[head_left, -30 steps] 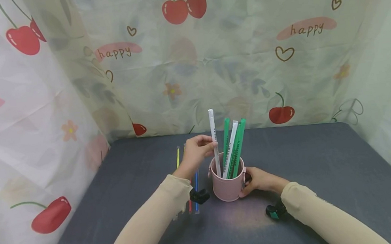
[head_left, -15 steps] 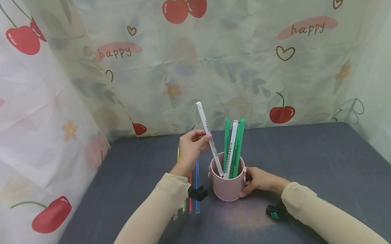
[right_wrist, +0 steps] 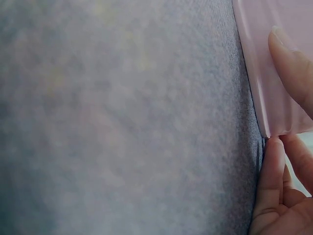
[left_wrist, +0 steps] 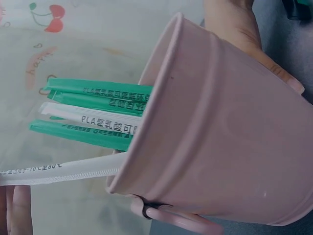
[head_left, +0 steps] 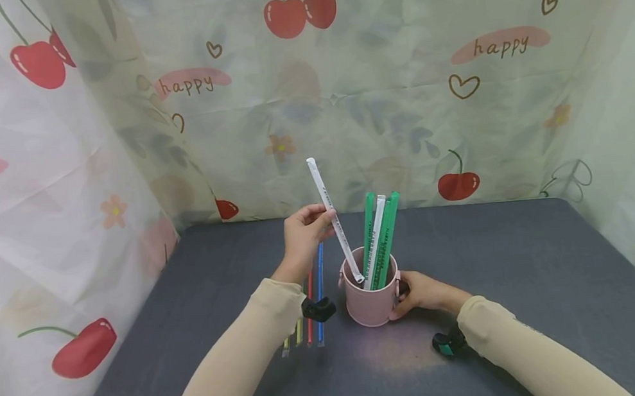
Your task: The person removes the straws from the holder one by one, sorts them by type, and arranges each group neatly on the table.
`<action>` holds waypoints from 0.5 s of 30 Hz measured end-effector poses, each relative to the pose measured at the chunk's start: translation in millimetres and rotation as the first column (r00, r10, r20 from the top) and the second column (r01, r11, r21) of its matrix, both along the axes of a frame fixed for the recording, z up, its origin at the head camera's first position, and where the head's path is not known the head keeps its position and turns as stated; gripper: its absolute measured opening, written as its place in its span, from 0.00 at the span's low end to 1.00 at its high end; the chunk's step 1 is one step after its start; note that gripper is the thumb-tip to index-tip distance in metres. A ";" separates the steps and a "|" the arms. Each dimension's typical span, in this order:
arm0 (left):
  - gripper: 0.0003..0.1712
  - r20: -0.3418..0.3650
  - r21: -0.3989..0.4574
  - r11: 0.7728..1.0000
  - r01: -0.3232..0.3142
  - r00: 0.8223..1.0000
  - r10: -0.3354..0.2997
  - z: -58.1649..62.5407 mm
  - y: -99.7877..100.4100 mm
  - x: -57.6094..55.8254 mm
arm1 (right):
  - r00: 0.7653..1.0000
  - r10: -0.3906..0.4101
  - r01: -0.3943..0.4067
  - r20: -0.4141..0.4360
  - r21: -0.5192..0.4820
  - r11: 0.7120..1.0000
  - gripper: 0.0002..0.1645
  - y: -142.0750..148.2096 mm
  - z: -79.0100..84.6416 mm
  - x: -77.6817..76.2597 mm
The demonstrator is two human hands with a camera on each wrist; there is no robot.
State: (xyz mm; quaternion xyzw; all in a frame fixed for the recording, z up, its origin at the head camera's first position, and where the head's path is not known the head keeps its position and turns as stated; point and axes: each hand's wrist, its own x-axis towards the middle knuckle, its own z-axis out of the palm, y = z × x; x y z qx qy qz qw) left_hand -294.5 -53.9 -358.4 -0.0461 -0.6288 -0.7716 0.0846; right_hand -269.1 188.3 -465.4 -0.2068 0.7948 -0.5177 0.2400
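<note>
My left hand (head_left: 305, 235) pinches a white paper-wrapped straw (head_left: 325, 191) between thumb and fingers. The straw leans left, its lower end inside the mouth of a small pink bucket (head_left: 371, 308). Printed text runs along the wrapper in the left wrist view. Several green-wrapped straws (left_wrist: 80, 134) and another white-wrapped straw (left_wrist: 88, 115) stand in the bucket, leaning right in the head view. My right hand (head_left: 423, 293) holds the bucket low on its right side. In the right wrist view its thumb (right_wrist: 291, 61) lies on the bucket wall.
Thin coloured sticks, blue (head_left: 320, 291), red (head_left: 310, 315) and yellow (head_left: 299, 332), lie on the dark table (head_left: 491, 250) left of the bucket, partly behind my left forearm. A cherry-print curtain (head_left: 389, 106) encloses the table at the back and sides.
My left hand has moved left and slightly up with the white straw, which has gone from upright to leaning left and risen partway out of the bucket. My right hand stays put.
</note>
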 end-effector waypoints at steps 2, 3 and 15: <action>0.11 0.008 0.014 1.000 -0.001 1.000 0.001 1.2 -0.6 0.2 | 1.000 0.001 -0.001 0.002 -0.001 1.000 0.41 0.3 -0.6 -0.3; 0.11 0.013 0.023 1.000 0.000 1.000 0.000 1.9 -0.9 0.4 | 1.000 0.001 -0.001 0.002 -0.002 1.000 0.41 0.3 -0.7 -0.4; 0.13 0.077 0.116 0.993 0.010 0.997 -0.019 7.2 -8.7 -1.6 | 1.000 0.002 -0.002 0.011 -0.013 1.000 0.40 0.1 0.7 0.6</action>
